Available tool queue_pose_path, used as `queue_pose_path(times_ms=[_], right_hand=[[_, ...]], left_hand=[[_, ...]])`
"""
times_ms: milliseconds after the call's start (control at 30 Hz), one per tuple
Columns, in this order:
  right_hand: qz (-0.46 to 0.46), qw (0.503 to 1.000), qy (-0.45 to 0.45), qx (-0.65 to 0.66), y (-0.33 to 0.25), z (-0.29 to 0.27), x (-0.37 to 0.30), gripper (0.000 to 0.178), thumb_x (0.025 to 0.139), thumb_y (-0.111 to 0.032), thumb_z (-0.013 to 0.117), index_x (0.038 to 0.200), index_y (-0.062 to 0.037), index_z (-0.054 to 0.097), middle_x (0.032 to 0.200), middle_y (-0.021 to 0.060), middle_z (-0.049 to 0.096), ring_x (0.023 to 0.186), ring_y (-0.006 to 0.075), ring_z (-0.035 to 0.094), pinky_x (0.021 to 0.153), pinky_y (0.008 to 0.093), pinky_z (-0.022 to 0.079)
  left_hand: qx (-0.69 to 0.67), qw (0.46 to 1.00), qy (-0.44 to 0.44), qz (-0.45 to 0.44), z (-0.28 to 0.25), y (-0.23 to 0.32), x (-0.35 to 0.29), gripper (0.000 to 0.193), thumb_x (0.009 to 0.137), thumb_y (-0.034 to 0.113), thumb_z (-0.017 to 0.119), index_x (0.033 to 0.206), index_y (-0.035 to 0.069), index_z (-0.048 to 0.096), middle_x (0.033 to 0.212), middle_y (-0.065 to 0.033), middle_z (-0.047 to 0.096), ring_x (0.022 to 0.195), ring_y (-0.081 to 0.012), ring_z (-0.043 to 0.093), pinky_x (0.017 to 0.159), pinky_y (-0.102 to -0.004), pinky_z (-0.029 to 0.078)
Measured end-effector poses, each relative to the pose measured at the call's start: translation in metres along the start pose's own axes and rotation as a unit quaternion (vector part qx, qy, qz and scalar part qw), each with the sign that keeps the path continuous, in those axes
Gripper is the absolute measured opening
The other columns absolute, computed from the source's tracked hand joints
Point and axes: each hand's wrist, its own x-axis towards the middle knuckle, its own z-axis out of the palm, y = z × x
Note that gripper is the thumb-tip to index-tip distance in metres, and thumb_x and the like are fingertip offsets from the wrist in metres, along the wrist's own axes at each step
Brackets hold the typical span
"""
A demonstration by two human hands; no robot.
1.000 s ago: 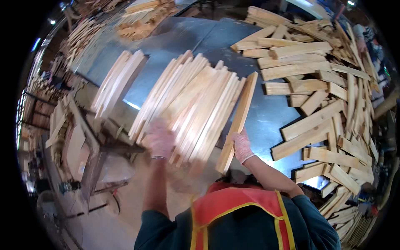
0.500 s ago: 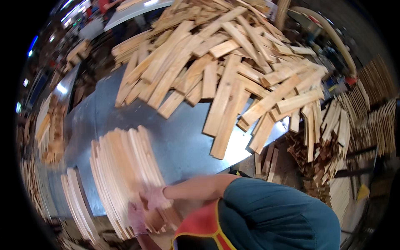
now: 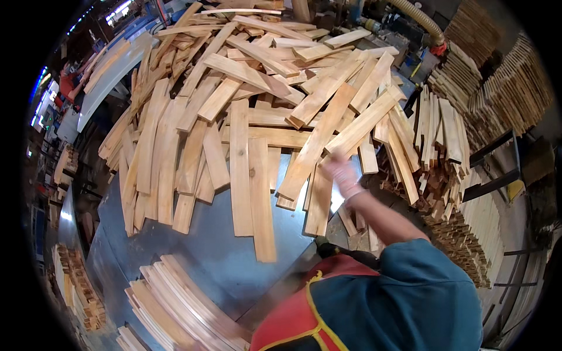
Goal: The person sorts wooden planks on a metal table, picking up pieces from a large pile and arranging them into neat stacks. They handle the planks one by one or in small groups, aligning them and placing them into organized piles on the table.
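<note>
A large loose pile of pale wooden boards (image 3: 241, 169) lies on the grey metal table (image 3: 281, 245). At the pile's right side my right hand (image 3: 342, 174), in a pale glove, is at the near end of one wooden board (image 3: 366, 121). The fingers look closed on that end, though motion blurs them. Below left, a row of boards standing on edge (image 3: 181, 301) sits side by side near the table's front. My left hand is outside the picture.
On the right stand stacks of boards (image 3: 509, 88) and a bundle of upright offcuts (image 3: 436, 131). A ribbed hose (image 3: 418, 20) hangs at the far right. Far left, a person (image 3: 69, 85) stands beside a pale worktable (image 3: 111, 79). Another stack (image 3: 79, 286) stands at the left.
My right hand has left the row of edge-standing boards and reached right to the pile. My left hand has gone out of view. The view has shifted toward the right.
</note>
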Motion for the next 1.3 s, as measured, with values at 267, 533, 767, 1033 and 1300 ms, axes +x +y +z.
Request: queue_pose_path(times_ms=[267,533,767,1033,1300], right_hand=[[0.227,0.922,0.173,0.261,0.044,-0.133,0.158,0.021,0.089,-0.02,0.076,0.103,-0.0133,0.062,0.087,0.0037,0.058,0.068,0.0169,0.054,0.058,0.0337,0.046],[0.181,0.875,0.039,0.448,0.021,-0.149,0.119,0.034,0.094,-0.008,0.07,0.127,-0.0011,0.062,0.122,0.013,0.069,0.114,0.0308,0.067,0.105,0.0481,0.055],[0.135,0.898,-0.199,0.368,-0.032,-0.056,0.022,0.066,0.078,-0.007,0.079,0.14,-0.0038,0.056,0.118,0.0084,0.07,0.11,0.0246,0.069,0.098,0.0421,0.058],[0.261,0.816,-0.441,0.268,-0.055,0.139,-0.121,0.056,0.085,0.002,0.071,0.138,-0.0038,0.056,0.122,0.01,0.068,0.109,0.0236,0.067,0.099,0.0424,0.058],[0.135,0.783,-0.605,-0.056,0.004,0.29,-0.298,0.055,0.084,-0.017,0.077,0.133,0.0003,0.057,0.109,0.0145,0.069,0.099,0.0248,0.066,0.088,0.0379,0.056]], left_hand=[[-0.276,0.92,0.057,0.272,-0.024,0.411,0.02,0.079,0.085,0.027,0.078,0.151,-0.002,0.046,0.15,-0.0264,0.052,0.141,-0.0408,0.049,0.121,-0.045,0.037],[-0.386,0.876,-0.085,0.275,-0.061,0.529,0.005,0.045,0.086,0.019,0.079,0.123,-0.002,0.064,0.106,-0.0139,0.075,0.09,-0.023,0.072,0.082,-0.0352,0.057],[-0.544,0.819,-0.085,0.162,-0.007,0.411,-0.053,0.019,0.084,0.015,0.077,0.092,0.002,0.067,0.081,-0.0064,0.067,0.075,-0.015,0.063,0.072,-0.0308,0.053],[-0.286,0.904,0.311,0.06,0.068,0.261,-0.125,0.031,0.08,0.021,0.078,0.073,0.0,0.057,0.103,-0.0176,0.071,0.107,-0.0362,0.067,0.093,-0.0436,0.053],[-0.237,0.922,0.304,0.028,0.092,0.182,-0.133,0.049,0.09,0.027,0.07,0.132,0.003,0.063,0.145,-0.0245,0.055,0.136,-0.0401,0.05,0.115,-0.0521,0.039]])
